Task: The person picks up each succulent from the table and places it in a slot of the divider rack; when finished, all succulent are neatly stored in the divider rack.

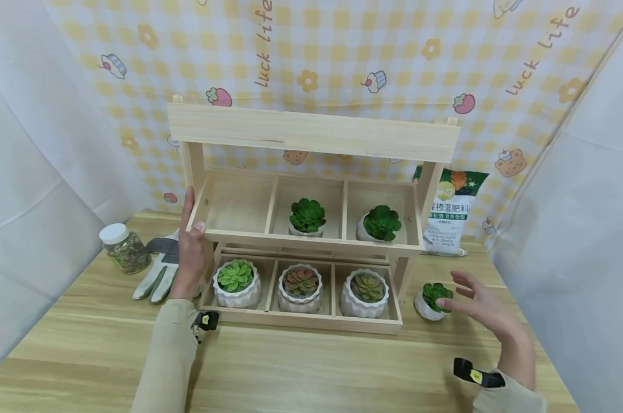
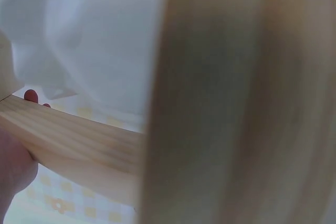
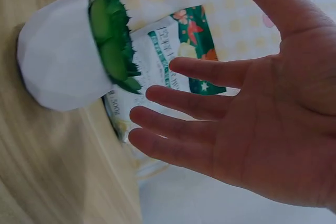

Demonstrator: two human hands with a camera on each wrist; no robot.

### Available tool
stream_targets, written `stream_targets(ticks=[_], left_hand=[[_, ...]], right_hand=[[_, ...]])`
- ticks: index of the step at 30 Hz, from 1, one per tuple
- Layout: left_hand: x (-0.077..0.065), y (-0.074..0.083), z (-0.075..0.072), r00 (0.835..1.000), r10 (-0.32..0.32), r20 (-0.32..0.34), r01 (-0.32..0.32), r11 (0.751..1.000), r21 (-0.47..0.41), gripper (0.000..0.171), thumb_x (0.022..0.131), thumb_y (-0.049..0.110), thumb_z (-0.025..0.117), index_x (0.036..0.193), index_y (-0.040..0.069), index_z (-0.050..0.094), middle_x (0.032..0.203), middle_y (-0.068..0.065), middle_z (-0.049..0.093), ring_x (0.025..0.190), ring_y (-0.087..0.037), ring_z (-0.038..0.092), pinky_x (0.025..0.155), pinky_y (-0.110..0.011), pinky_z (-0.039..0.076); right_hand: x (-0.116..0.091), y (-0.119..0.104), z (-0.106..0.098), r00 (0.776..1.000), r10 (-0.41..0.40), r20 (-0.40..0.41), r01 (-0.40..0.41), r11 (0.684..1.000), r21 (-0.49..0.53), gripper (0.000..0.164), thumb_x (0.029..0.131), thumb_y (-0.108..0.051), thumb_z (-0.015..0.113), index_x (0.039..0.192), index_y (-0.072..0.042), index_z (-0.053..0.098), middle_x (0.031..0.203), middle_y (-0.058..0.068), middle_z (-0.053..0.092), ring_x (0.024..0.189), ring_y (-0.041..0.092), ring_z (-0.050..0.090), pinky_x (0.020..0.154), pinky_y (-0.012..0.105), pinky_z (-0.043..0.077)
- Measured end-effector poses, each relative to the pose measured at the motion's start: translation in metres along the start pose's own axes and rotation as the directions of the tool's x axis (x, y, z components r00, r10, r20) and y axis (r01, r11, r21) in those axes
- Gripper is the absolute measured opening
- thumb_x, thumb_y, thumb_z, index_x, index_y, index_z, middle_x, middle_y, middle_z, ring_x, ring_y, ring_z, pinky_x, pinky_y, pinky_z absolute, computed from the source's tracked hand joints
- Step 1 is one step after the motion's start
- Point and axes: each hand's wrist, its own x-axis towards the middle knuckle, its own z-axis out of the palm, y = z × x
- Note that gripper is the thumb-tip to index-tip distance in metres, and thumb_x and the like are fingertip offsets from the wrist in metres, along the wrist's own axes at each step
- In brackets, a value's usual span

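A two-tier wooden plant stand (image 1: pixel 311 244) stands on the table. My left hand (image 1: pixel 191 252) grips its left side, thumb on the upper tray's front corner and fingers around the upright; in the left wrist view the fingertips (image 2: pixel 31 96) show past the wood (image 2: pixel 79 135). My right hand (image 1: pixel 479 307) is spread beside a small succulent in a white faceted pot (image 1: pixel 429 310), right of the stand. In the right wrist view a gap shows between the fingers (image 3: pixel 184 103) and the plant (image 3: pixel 113 40). Green succulents (image 1: pixel 307 216) sit in the upper tray's middle and right compartments.
The lower tray holds three potted succulents (image 1: pixel 300 288). A printed fertilizer bag (image 1: pixel 448 221) stands behind the stand at right. On the left are a white-lidded jar (image 1: pixel 128 252) and grey-white gloves (image 1: pixel 159 275). Checked cloth (image 1: pixel 332 63) hangs behind.
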Motion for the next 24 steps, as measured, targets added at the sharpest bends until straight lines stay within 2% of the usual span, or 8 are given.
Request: stream_targets(ticks=[7,12,16,21,24], left_hand=[[0.000,0.005,0.001,1.000,-0.017,0.009,0.017,1.000,0.000,0.068,0.084,0.013,0.034,0.150,0.016,0.019,0.154,-0.004,0.016,0.135,-0.025,0.023,0.107,-0.035,0.019],[-0.003,0.023,0.009,1.000,-0.014,0.015,0.013,0.998,0.055,0.067,0.084,0.014,0.032,0.150,0.012,0.018,0.155,-0.006,0.014,0.136,-0.024,0.021,0.107,-0.033,0.017],[-0.004,0.033,0.013,1.000,-0.019,0.014,0.018,0.997,0.071,0.067,0.084,0.015,0.032,0.150,0.011,0.017,0.155,-0.007,0.013,0.136,-0.024,0.020,0.107,-0.033,0.016],[-0.004,0.032,0.012,0.999,-0.033,0.012,0.032,0.996,0.079,0.068,0.084,0.015,0.032,0.150,0.013,0.017,0.155,-0.005,0.012,0.136,-0.023,0.021,0.107,-0.033,0.016],[-0.003,0.026,0.009,0.999,-0.033,0.009,0.032,0.996,0.086,0.068,0.084,0.014,0.031,0.150,0.013,0.017,0.155,-0.004,0.013,0.136,-0.022,0.021,0.106,-0.031,0.017]], right_hand=[[0.009,0.013,0.008,0.999,0.013,0.035,-0.014,1.000,0.017,0.091,0.084,-0.031,0.066,0.145,0.006,0.010,0.145,0.034,0.014,0.127,0.053,0.021,0.095,0.060,0.031],[0.013,0.017,0.014,0.996,0.044,0.078,-0.044,0.999,-0.006,0.094,0.078,-0.029,0.072,0.140,0.011,0.013,0.138,0.038,0.023,0.124,0.054,0.025,0.095,0.061,0.029],[0.016,0.019,0.018,0.997,0.026,0.070,-0.025,1.000,-0.010,0.096,0.074,-0.026,0.076,0.136,0.013,0.013,0.134,0.038,0.025,0.123,0.050,0.027,0.097,0.061,0.026],[0.019,0.021,0.021,0.999,-0.016,0.050,0.017,1.000,-0.018,0.092,0.072,-0.024,0.078,0.133,0.011,0.018,0.128,0.034,0.034,0.117,0.045,0.036,0.095,0.057,0.030],[0.020,0.021,0.021,0.999,-0.004,0.046,0.006,0.999,-0.039,0.087,0.072,-0.024,0.078,0.131,0.009,0.024,0.124,0.031,0.041,0.114,0.042,0.040,0.093,0.055,0.033]])
